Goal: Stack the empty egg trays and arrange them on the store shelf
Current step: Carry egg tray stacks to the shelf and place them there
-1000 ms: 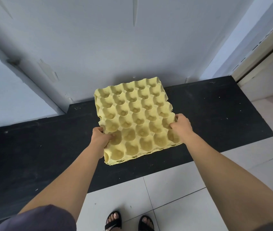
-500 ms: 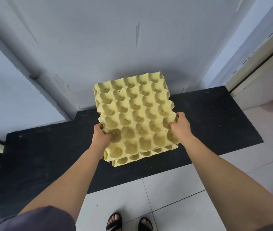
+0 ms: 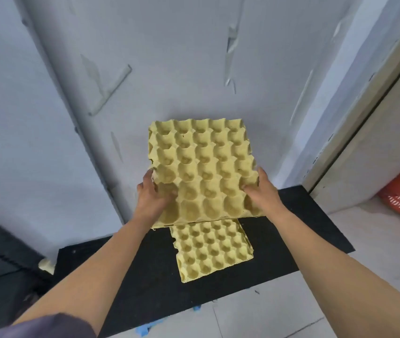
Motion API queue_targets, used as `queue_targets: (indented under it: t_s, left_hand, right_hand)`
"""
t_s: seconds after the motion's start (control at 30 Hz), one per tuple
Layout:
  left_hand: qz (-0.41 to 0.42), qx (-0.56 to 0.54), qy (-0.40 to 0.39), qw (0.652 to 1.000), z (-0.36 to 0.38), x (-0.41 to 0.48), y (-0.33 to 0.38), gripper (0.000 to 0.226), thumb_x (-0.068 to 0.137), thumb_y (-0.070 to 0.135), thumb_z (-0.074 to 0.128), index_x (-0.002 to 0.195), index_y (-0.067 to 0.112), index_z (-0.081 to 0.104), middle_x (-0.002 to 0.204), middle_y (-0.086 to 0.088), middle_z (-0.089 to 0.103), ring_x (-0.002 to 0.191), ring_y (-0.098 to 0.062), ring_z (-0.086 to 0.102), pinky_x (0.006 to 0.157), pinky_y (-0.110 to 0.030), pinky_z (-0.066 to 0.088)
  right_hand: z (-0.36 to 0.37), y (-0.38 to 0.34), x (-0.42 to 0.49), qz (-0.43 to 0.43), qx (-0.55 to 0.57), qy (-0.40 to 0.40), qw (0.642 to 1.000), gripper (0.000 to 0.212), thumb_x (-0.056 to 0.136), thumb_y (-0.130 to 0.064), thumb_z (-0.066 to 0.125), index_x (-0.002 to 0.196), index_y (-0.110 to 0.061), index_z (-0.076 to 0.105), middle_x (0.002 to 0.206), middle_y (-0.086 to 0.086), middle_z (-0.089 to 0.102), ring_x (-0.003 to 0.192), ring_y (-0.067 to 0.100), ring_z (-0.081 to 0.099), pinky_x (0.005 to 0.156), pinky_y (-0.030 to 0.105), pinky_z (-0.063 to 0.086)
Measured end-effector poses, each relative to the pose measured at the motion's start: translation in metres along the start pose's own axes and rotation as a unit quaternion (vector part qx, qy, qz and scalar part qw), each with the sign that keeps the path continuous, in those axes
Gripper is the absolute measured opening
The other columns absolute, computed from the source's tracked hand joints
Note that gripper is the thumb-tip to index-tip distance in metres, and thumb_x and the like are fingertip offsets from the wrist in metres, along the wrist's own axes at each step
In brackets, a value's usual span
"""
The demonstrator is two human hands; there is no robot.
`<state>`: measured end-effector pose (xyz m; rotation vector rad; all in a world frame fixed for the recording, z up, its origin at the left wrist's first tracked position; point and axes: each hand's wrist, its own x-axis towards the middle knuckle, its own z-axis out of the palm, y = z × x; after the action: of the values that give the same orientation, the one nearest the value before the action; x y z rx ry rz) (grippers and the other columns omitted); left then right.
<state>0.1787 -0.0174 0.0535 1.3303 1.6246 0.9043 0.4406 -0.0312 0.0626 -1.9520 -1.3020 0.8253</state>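
While stretched forward, left grip [image 3: 151,195], right grip [image 3: 263,191], both clasping egg tray [image 3: 204,167] sides

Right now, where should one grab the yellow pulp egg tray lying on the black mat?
Probably its left and right rims, a hand from each side: the yellow pulp egg tray lies flat on the black mat, cups up, side edges bare, far edge hidden beneath the held yellow tray.

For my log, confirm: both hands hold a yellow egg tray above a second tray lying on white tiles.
Wrong surface: the head view shows the second egg tray on the black mat. Left hand and right hand do hold the upper tray.
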Motion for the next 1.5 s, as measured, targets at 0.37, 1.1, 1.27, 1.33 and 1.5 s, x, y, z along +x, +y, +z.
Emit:
queue_targets:
  t_s: [0.37,1.1,1.27,1.33,1.5]
  left_hand:
    - [0.091,0.03,0.072,0.993,-0.108,-0.119,0.068,0.073,0.082,0.035,0.07,0.142,0.029,0.03,0.14,-0.01,0.028,0.125,-0.029,0.041,0.104,-0.039,0.035]
    - [0.151,0.09,0.261,0.949,-0.383,-0.351,0.057,0.064,0.084,0.032,0.067,0.139,0.018,0.037,0.142,-0.009,0.027,0.124,-0.027,0.039,0.103,-0.035,0.037]
    - [0.154,0.08,0.303,0.937,-0.476,-0.404,0.031,0.066,0.081,0.034,0.07,0.138,0.022,0.038,0.139,-0.006,0.023,0.118,-0.029,0.043,0.098,-0.042,0.047]
    - [0.166,0.085,0.319,0.929,-0.508,-0.425,0.023,0.068,0.08,0.034,0.071,0.138,0.022,0.037,0.137,-0.004,0.024,0.113,-0.03,0.048,0.092,-0.046,0.051]
    - [0.196,0.09,0.379,0.9,-0.572,-0.473,0.003,0.09,0.056,0.058,0.064,0.136,0.027,0.038,0.121,0.007,0.032,0.096,-0.023,0.059,0.084,-0.05,0.053]
  right_hand:
    - [-0.036,-0.087,-0.104,-0.151,0.03,-0.053,0.987,0.096,0.078,-0.048,0.072,0.151,-0.024,0.014,0.153,0.006,0.028,0.14,0.023,0.028,0.108,0.035,0.029]
    - [0.069,-0.285,-0.339,-0.355,0.063,-0.047,0.931,0.093,0.073,-0.043,0.078,0.147,-0.017,0.03,0.148,0.004,0.034,0.134,0.021,0.038,0.108,0.036,0.034]
    - [0.128,-0.339,-0.414,-0.401,0.104,-0.04,0.909,0.09,0.074,-0.041,0.078,0.146,-0.017,0.032,0.146,0.003,0.036,0.134,0.02,0.038,0.107,0.034,0.035]
    - [0.149,-0.358,-0.443,-0.413,0.121,-0.039,0.902,0.09,0.075,-0.04,0.077,0.147,-0.017,0.029,0.148,0.003,0.035,0.134,0.019,0.037,0.109,0.037,0.035]
    - [0.191,-0.404,-0.498,-0.456,0.138,-0.039,0.878,0.092,0.077,-0.042,0.075,0.149,-0.02,0.024,0.15,0.001,0.031,0.135,0.018,0.036,0.108,0.037,0.035]
